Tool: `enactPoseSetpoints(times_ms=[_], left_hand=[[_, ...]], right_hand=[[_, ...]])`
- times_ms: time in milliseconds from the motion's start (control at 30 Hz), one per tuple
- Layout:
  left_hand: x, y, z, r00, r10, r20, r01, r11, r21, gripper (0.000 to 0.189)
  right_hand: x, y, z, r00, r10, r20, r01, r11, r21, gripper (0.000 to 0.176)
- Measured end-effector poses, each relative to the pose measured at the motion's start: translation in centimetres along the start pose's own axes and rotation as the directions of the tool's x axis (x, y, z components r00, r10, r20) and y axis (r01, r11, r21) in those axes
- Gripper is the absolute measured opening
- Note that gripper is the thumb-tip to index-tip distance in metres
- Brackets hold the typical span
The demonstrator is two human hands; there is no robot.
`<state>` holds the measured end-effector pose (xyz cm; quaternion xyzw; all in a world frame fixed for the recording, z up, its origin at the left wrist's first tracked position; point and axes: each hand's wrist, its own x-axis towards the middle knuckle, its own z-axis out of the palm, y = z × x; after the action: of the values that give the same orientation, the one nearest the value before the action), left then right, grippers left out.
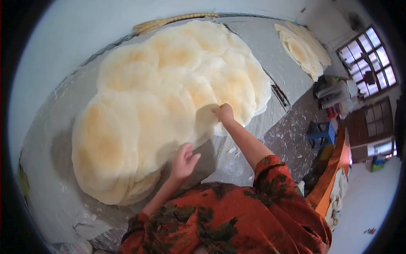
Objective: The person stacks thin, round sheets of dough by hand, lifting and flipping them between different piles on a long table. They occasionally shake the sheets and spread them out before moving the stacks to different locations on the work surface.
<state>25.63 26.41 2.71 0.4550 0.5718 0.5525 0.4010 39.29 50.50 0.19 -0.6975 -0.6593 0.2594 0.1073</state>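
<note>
Grey table (50, 182) | flatbreads (139, 110) | left hand (184, 161) touching | right hand (223, 112) pinching edge

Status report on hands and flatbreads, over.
Left hand open on the flatbread pile. Right hand pinching a flatbread edge. Nothing between them.

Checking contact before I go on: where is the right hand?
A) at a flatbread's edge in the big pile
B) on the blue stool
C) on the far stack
A: the right hand curls its fingers on the edge of a flatbread within the big pile.
</note>
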Motion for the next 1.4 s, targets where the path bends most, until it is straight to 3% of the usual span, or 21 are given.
enactPoseSetpoints(times_ms=[67, 167, 267, 300, 333, 400, 467, 500, 533, 733, 833, 900, 1000, 1100, 1133, 1200, 1233, 1267, 1300, 1333, 1400], left_hand=[[3.1, -0.3, 1.7, 0.995, 0.082, -0.061, -0.069, 0.979, 0.193, 0.034], [6.5, 0.0, 2.2, 0.98, 0.076, -0.185, -0.015, 0.95, 0.312, 0.04], [9.8, 0.6, 1.6, 0.954, -0.152, -0.257, 0.168, 0.985, 0.039, 0.043], [10.9, -0.6, 1.6, 0.932, -0.208, -0.297, 0.234, 0.971, 0.056, 0.045], [11.7, -0.3, 1.6, 0.903, -0.264, -0.338, 0.304, 0.95, 0.07, 0.048], [12.9, -0.5, 2.2, 0.895, -0.179, -0.409, 0.283, 0.936, 0.211, 0.052], [14.7, -2.1, 2.6, 0.884, -0.154, -0.442, 0.288, 0.924, 0.253, 0.058], [15.3, 0.2, 2.7, 0.852, -0.396, -0.344, 0.477, 0.857, 0.195, 0.065], [15.7, -0.2, 3.3, 0.84, -0.39, -0.376, 0.484, 0.853, 0.197, 0.065], [16.2, 3.0, 7.5, 0.793, -0.103, -0.601, 0.352, 0.882, 0.313, 0.07], [16.1, 6.6, 8.8, 0.727, -0.122, -0.676, 0.222, 0.973, 0.062, 0.069], [17.0, 6.4, 9.6, 0.695, -0.013, -0.719, 0.16, 0.978, 0.137, 0.067], [16.4, 6.5, 11.1, 0.673, 0.087, -0.734, 0.09, 0.976, 0.198, 0.07], [14.9, 5.8, 13.2, 0.74, 0.099, -0.665, 0.112, 0.957, 0.268, 0.069], [14.8, 4.2, 14.3, 0.873, -0.035, -0.487, 0.099, 0.989, 0.108, 0.068], [14.3, 3.3, 15.0, 0.962, -0.117, -0.248, 0.107, 0.993, -0.053, 0.067], [14.1, 3.2, 14.8, 0.927, -0.17, -0.335, 0.225, 0.965, 0.133, 0.065], [14.0, 3.1, 14.3, 0.88, -0.201, -0.43, 0.349, 0.888, 0.3, 0.063], [13.7, 5.3, 11.7, 0.897, -0.335, -0.289, 0.399, 0.895, 0.198, 0.063], [13.4, 4.1, 10.7, 0.9, -0.338, -0.275, 0.397, 0.896, 0.198, 0.063], [13.9, 1.1, 9.6, 0.751, 0.001, -0.661, 0.331, 0.865, 0.377, 0.062]], right_hand=[[0.9, -0.1, -0.4, 0.853, 0.118, 0.509, -0.396, 0.78, 0.484, 0.032], [0.9, 1.1, 1.9, 0.728, -0.223, 0.649, -0.492, 0.49, 0.72, 0.032], [-2.0, -2.3, -2.0, 0.592, -0.6, 0.538, -0.485, 0.268, 0.832, 0.032], [-1.0, -1.3, -0.8, 0.395, -0.736, 0.55, -0.804, 0.012, 0.594, 0.035], [-0.9, -1.3, 0.2, 0.368, -0.748, 0.552, -0.815, 0.027, 0.579, 0.035], [-0.7, -2.1, 2.6, 0.642, -0.388, 0.661, -0.664, 0.149, 0.732, 0.039], [0.0, -3.2, 4.5, 0.612, -0.4, 0.682, -0.706, 0.113, 0.699, 0.04], [0.1, -3.8, 5.5, 0.58, -0.457, 0.675, -0.723, 0.093, 0.685, 0.04], [-0.4, -5.2, 5.3, 0.546, -0.512, 0.663, -0.74, 0.078, 0.669, 0.039], [-2.3, -9.0, -2.6, 0.459, -0.565, 0.686, -0.724, 0.21, 0.658, 0.041], [-2.2, -9.1, -5.2, 0.394, -0.654, 0.646, -0.621, 0.329, 0.711, 0.046], [-2.1, -9.7, -7.8, 0.364, -0.701, 0.613, -0.532, 0.384, 0.755, 0.047], [-1.6, -8.6, -10.8, 0.405, -0.629, 0.663, -0.631, 0.333, 0.701, 0.042], [1.4, -3.3, -8.3, 0.296, -0.682, 0.668, -0.808, 0.194, 0.556, 0.043], [2.9, 0.9, -4.2, 0.445, -0.753, 0.485, -0.396, 0.32, 0.861, 0.041], [2.3, 1.5, -3.3, 0.48, -0.842, 0.245, 0.143, 0.351, 0.925, 0.039], [1.8, 0.6, -3.2, 0.515, -0.709, 0.481, -0.289, 0.385, 0.877, 0.037], [1.7, 0.5, -4.0, 0.466, -0.64, 0.611, -0.464, 0.412, 0.784, 0.036], [0.9, -0.5, -5.7, 0.405, -0.555, 0.727, -0.622, 0.415, 0.664, 0.036], [1.2, 0.0, -6.1, 0.416, -0.548, 0.725, -0.623, 0.409, 0.667, 0.036], [1.6, 0.1, -6.2, 0.433, -0.538, 0.723, -0.64, 0.381, 0.667, 0.036]])
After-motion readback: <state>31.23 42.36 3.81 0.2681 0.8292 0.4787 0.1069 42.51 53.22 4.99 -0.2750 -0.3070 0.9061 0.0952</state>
